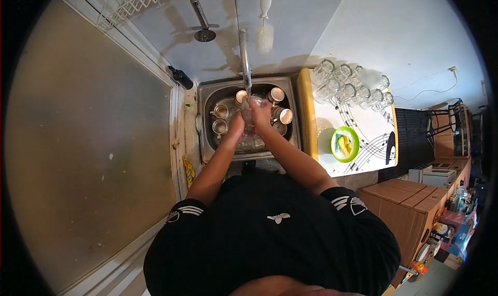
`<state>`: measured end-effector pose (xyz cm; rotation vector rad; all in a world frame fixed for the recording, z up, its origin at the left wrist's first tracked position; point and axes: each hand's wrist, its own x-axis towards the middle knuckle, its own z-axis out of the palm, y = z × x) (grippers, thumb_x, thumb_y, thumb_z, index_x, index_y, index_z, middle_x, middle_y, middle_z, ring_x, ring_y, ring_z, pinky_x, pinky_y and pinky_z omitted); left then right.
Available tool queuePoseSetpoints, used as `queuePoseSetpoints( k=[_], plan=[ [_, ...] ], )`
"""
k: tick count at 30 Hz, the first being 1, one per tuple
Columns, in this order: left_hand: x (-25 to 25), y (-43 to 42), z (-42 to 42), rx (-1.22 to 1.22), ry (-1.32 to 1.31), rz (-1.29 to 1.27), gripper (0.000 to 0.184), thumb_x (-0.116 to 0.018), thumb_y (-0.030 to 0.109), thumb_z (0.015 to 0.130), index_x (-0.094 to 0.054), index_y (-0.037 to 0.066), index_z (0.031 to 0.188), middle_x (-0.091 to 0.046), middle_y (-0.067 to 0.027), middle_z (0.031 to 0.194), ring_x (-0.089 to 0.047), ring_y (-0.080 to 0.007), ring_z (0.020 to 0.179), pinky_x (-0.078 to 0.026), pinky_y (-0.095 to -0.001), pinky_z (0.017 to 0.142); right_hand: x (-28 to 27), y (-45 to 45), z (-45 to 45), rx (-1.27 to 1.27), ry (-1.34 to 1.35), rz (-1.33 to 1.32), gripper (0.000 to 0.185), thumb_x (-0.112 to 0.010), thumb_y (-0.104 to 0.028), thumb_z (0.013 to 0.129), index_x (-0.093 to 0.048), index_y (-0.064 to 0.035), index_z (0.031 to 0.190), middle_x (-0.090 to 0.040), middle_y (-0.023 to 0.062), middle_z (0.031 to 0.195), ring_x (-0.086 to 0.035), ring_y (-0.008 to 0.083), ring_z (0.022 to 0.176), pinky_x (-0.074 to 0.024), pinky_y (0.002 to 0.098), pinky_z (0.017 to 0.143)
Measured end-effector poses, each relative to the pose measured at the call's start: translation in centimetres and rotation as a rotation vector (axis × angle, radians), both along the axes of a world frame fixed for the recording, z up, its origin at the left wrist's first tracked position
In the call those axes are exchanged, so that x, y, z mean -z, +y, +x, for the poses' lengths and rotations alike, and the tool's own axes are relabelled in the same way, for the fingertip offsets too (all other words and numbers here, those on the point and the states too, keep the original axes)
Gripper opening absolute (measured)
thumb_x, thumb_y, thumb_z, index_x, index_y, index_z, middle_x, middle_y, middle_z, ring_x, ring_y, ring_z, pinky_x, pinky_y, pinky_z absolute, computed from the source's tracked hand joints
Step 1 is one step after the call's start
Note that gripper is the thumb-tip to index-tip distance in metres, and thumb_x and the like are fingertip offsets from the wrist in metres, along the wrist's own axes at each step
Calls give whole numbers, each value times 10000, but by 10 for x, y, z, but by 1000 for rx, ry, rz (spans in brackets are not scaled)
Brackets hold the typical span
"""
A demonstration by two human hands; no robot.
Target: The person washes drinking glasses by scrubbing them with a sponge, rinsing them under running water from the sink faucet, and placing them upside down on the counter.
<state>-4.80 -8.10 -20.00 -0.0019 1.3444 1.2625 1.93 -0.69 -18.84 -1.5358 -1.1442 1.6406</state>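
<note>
Under the tap (245, 62), my right hand (261, 114) is closed around a clear glass (249, 120), which looks wet. My left hand (237, 125) presses against the glass from the other side, its fingers partly hidden. Both hands are over the metal sink (205, 96). Mugs stand in the sink around them: one mug (221, 111) and another mug (220, 126) on the left, and a mug (276, 94) and a mug (285, 116) on the right. More clear glass lies low in the basin, its shape hard to make out.
Several upside-down glass mugs (346, 92) stand grouped on the white counter (363, 140) to the right. A green bowl (345, 144) there holds a yellow-green sponge (343, 145). A dark bottle (180, 78) stands at the sink's back left. A pizza cutter (205, 34) and a brush (265, 36) hang on the wall.
</note>
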Motion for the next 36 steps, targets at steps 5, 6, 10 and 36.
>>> queuePoseSetpoints(
  k=[5, 6, 10, 36],
  plan=[
    [-5, 4, -12, 308, 924, 237, 468, -429, 403, 965, -642, -13, 994, -664, -177, 893, -656, -287, 765, -506, -410, 725, -10, 0, 24, 81, 831, -368, 373, -634, -383, 874, -553, -64, 1050, -622, 103, 952, -633, 228, 852, -526, 376, 778],
    [-34, 3, -5, 310, 924, 237, 468, -429, 403, 965, -642, -13, 994, -664, -177, 893, -656, -287, 765, -506, -410, 725, -27, -4, 29, 116, 955, -463, 340, -618, -389, 884, -572, -79, 1017, -628, 90, 923, -631, 228, 846, -527, 384, 786],
    [-93, 1, 14, 354, 935, 111, 475, -615, 380, 874, -592, -19, 1130, -664, -173, 983, -648, -248, 923, -495, -367, 824, -11, 3, 21, 211, 1133, -537, 346, -616, -412, 877, -569, -102, 1021, -629, 94, 926, -620, 251, 851, -510, 422, 803],
    [-63, 6, -52, 718, 87, 426, 583, -649, 444, 838, -470, 92, 1266, -642, -77, 894, -630, -151, 716, -477, -283, 579, -52, 27, 36, -203, 577, 228, 524, -769, -152, 769, -405, -83, 1139, -550, 95, 1021, -588, 167, 916, -510, 306, 774]
  ],
)
